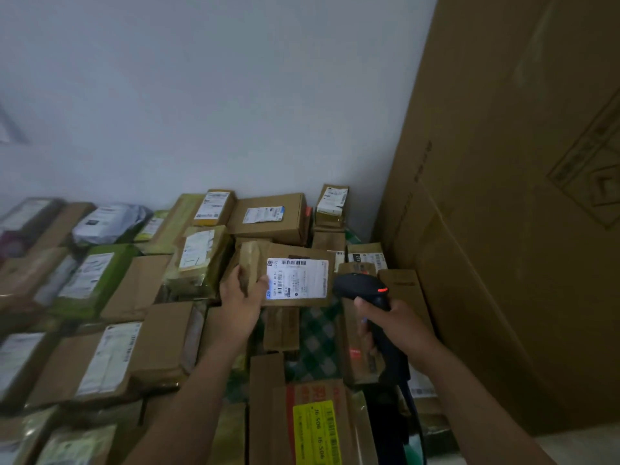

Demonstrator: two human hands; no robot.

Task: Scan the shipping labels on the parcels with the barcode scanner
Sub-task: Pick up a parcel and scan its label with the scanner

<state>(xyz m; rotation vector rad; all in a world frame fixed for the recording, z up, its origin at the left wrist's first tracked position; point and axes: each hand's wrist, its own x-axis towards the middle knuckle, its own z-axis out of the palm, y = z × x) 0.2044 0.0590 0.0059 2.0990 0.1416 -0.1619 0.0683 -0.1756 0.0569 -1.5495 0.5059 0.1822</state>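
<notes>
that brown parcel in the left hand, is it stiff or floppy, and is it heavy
Probably stiff: the parcel keeps flat faces though the left hand grips only one end. Likely light, since one hand seems to hold it up. Its glossy tape may be slippery.

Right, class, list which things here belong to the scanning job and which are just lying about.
Job: scanner in the right hand; parcel in the left hand; its label; other parcels waiting.
Lying about: big carton on the right; checked cloth under the parcels.
</notes>
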